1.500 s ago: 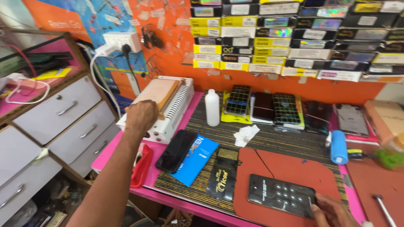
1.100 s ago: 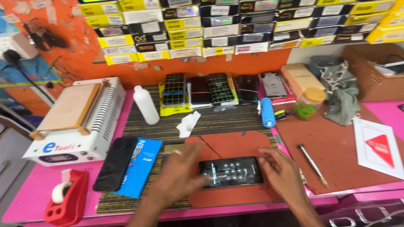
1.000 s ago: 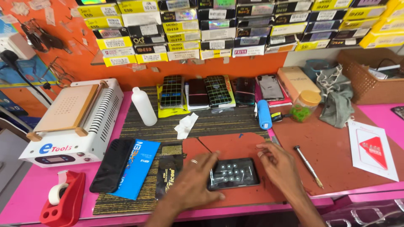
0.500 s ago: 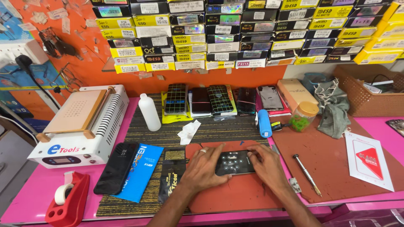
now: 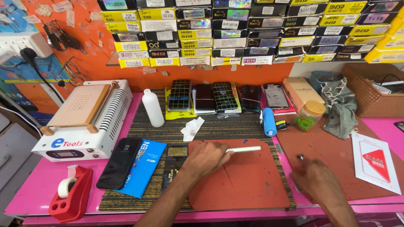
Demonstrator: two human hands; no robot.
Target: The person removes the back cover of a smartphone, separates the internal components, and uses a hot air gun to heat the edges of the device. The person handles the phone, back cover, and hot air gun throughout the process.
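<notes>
Many yellow and black boxes sit stacked on the wall.
I see my left hand pinching a thin phone on edge, lying left-to-right; my right hand rests loose.

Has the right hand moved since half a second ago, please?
Yes. The right hand has left the middle of the orange mat, where it rested beside the left hand, and gone rightward past the mat's right edge onto the brown mat.
</notes>
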